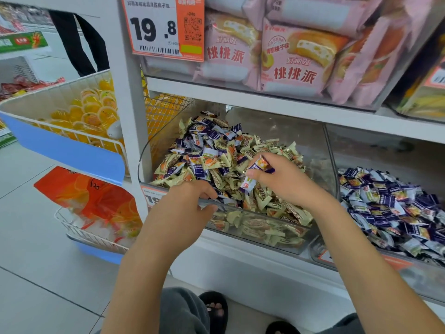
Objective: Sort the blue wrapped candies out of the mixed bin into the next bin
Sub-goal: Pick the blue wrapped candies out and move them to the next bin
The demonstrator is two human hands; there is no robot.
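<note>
Here we kneel before a white shelf whose lower tier carries two clear, hard plastic bins with rounded corners. The mixed bin (240,208) is heaped with small pillow-shaped candies in crinkly foil: pale cream wrappers (262,196) with serrated ends fill the front and right of the heap, while blue wrapped candies (204,136) gather toward the back left. The next bin (342,259), just to the right behind a clear dividing wall, holds a lower pile of blue sorted candies (390,203), glossy and dark with white and orange printing.

Our right hand (289,182) hovers over the middle of the mixed heap, fingers curled, gripping a small bunch of blue picked candies (258,167); one of them hangs below the fingers, its white end pointing down. That bunch lies above the cream pile, closer to the mixed bin's centre than to the divider.

Our left hand (190,203) rests at the front left lip of the mixed bin, fingers bent over the transparent rim with the tips dipping among the wrappers; whether it pinches a candy we cannot tell.

Above, a shelf holds soft pink matte snack packs (293,59) and an orange-edged price tag (163,27). To the left, a white wire basket (79,136) holds shiny yellow jelly cups.
</note>
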